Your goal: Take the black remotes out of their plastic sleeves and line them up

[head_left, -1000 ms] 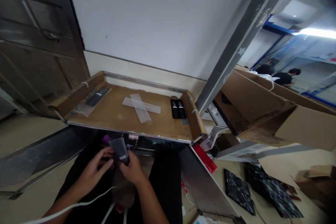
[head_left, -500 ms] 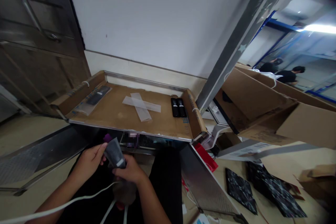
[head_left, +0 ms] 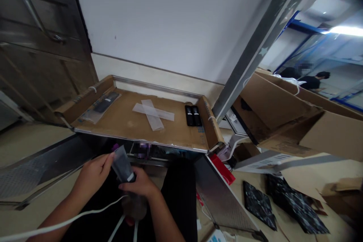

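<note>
Above my lap I hold a black item with a white label inside a translucent plastic sleeve (head_left: 121, 163). My left hand (head_left: 98, 170) pinches the sleeve's upper left edge between thumb and fingers. Wrapped round its lower end is my right hand (head_left: 140, 183), close to the white label. Two crossed translucent sleeves (head_left: 151, 114) lie flat on the cardboard-lined table (head_left: 130, 126). On the table's left side rests a sleeved black item (head_left: 106, 102), and two black items (head_left: 193, 115) sit side by side at its right.
Cardboard edging (head_left: 208, 124) rims the table. Large open cartons (head_left: 283, 109) stand to the right. Dark patterned bags (head_left: 259, 204) lie on the floor. A white cord (head_left: 79, 216) crosses my left forearm. Two people (head_left: 313, 79) are in the far background.
My left hand has shifted slightly left and the sleeve's upper end tilts a little further that way. My right hand keeps its grip; the table items stay put.
</note>
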A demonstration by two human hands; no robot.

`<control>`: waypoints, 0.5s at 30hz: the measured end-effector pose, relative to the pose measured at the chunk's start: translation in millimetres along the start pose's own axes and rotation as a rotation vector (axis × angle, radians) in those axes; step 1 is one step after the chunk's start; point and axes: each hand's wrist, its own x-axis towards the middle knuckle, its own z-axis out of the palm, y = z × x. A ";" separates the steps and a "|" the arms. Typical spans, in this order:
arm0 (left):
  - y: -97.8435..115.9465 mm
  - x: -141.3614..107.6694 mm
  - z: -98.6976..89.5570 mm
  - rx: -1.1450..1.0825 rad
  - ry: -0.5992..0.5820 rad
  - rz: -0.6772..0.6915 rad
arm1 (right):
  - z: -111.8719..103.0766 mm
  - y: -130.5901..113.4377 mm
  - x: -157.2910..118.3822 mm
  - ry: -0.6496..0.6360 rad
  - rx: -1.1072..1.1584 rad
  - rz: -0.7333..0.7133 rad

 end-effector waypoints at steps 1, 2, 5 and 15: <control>1.5 0.0 -1.0 -0.005 0.003 -0.011 | -0.5 2.1 0.8 0.014 -0.035 -0.026; 2.9 0.5 -1.8 -0.028 -0.005 -0.044 | -0.9 4.5 1.7 0.025 -0.069 -0.057; 6.6 6.8 -3.8 -0.161 -0.042 -0.200 | -1.5 11.7 3.4 0.032 -0.157 -0.151; 18.7 26.5 -8.1 0.157 -0.111 -0.028 | 1.1 9.0 -1.3 0.123 -0.431 -0.205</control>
